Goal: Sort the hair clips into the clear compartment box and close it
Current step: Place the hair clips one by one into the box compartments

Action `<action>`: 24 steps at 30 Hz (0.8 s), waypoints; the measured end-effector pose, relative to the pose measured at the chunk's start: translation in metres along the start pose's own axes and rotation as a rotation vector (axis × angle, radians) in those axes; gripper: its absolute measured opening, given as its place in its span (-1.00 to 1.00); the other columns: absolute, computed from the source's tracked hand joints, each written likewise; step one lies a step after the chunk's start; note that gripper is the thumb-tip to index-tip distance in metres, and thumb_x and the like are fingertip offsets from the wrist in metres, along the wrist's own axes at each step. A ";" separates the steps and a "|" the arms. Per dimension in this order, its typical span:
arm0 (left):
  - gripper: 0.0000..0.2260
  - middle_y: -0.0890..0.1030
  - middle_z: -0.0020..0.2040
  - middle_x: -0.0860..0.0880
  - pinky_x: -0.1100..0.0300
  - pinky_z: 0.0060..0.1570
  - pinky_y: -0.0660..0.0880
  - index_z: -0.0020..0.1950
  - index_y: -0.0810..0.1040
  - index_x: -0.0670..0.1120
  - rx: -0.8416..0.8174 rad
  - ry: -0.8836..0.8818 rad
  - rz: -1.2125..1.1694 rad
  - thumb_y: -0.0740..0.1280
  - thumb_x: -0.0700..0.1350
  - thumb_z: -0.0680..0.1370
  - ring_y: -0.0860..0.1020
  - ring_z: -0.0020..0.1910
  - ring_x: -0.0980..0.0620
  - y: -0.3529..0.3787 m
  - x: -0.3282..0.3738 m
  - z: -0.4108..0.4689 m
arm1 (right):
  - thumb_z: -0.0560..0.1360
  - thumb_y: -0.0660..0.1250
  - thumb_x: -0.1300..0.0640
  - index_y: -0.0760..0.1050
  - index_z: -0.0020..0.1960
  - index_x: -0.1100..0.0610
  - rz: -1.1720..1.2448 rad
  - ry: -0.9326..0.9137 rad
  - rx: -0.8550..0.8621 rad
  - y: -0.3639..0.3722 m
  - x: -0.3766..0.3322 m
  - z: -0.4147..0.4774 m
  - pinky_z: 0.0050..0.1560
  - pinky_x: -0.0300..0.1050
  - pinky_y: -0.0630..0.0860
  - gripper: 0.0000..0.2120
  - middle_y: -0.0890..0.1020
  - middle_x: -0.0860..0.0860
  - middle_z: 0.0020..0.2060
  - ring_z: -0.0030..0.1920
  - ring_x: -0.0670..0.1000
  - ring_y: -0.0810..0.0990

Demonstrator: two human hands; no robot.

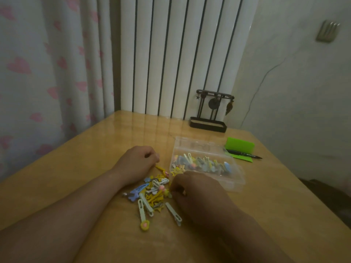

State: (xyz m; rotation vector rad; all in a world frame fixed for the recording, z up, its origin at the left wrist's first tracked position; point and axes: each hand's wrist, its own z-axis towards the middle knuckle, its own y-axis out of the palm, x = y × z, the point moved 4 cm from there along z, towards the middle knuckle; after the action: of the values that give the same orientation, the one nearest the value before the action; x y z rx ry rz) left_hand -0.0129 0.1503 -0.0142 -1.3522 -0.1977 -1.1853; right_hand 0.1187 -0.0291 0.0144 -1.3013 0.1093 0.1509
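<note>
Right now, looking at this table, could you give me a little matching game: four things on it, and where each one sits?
Things:
1. clear compartment box
2. black marker pen
3. loose pile of hair clips
4. dark ornament stand

Places:
A. between the two hands
B. lying on the green card
C. at the table's far edge, by the radiator
D. just beyond the right hand, lid open

Pairs: 1-D, 2-B, 3-A, 4-C
</note>
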 end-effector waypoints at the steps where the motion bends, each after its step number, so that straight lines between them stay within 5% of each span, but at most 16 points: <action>1: -0.79 0.71 -0.17 0.04 0.00 0.06 0.59 -0.11 0.70 0.01 0.002 0.000 0.002 0.35 0.00 0.66 0.64 -0.09 0.05 0.000 0.001 0.000 | 0.60 0.25 -0.01 0.54 0.12 -0.10 0.013 0.005 0.015 -0.001 0.001 0.000 0.02 -0.01 0.54 -0.86 0.60 -0.11 -0.01 0.04 -0.02 0.57; 8: -0.80 0.72 -0.16 0.09 0.08 0.03 0.57 -0.11 0.71 -0.01 0.011 -0.007 -0.029 0.36 -0.02 0.65 0.64 -0.10 0.13 0.000 0.001 0.000 | 0.59 0.36 0.08 0.66 0.08 -0.11 0.283 0.141 0.206 -0.022 0.017 0.000 -0.14 -0.34 0.52 -0.86 0.63 -0.19 -0.13 -0.07 -0.19 0.59; 13: -0.80 0.71 -0.16 0.11 0.12 -0.05 0.53 -0.12 0.71 0.00 0.019 -0.010 -0.042 0.36 0.00 0.65 0.63 -0.13 0.17 0.001 -0.004 0.001 | 0.60 0.42 0.07 0.59 0.00 -0.14 0.442 0.283 0.334 -0.043 0.047 0.009 -0.21 -0.32 0.54 -0.90 0.66 -0.16 -0.15 -0.08 -0.25 0.60; 17: -0.80 0.68 -0.22 0.16 0.20 -0.17 0.48 -0.12 0.70 0.02 0.027 -0.013 -0.043 0.36 0.01 0.65 0.59 -0.19 0.28 0.002 -0.004 0.004 | 0.57 0.45 0.10 0.63 -0.03 -0.08 0.419 0.336 0.245 -0.034 0.054 0.039 -0.13 -0.15 0.62 -0.92 0.67 -0.11 -0.19 -0.16 -0.15 0.63; 22: -0.80 0.68 -0.19 0.16 0.14 -0.11 0.52 -0.12 0.70 0.03 0.021 -0.030 -0.064 0.36 0.02 0.66 0.61 -0.16 0.23 0.000 -0.006 0.003 | 0.54 0.46 0.10 0.72 0.01 -0.02 0.303 0.315 0.080 -0.010 0.049 0.072 -0.20 -0.42 0.42 -0.91 0.70 -0.15 -0.09 -0.11 -0.21 0.60; 24: -0.79 0.70 -0.18 0.11 0.07 -0.06 0.56 -0.12 0.70 0.03 0.018 -0.036 -0.073 0.36 0.02 0.66 0.63 -0.14 0.16 0.000 -0.007 0.002 | 0.53 0.45 0.13 0.72 0.03 0.00 0.278 0.321 0.051 -0.007 0.048 0.078 -0.11 -0.32 0.51 -0.88 0.71 -0.12 -0.04 -0.04 -0.14 0.63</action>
State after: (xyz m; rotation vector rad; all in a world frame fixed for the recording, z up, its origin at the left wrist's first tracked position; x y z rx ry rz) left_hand -0.0148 0.1553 -0.0186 -1.3609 -0.2847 -1.2177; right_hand 0.1671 0.0470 0.0341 -1.2469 0.5662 0.1736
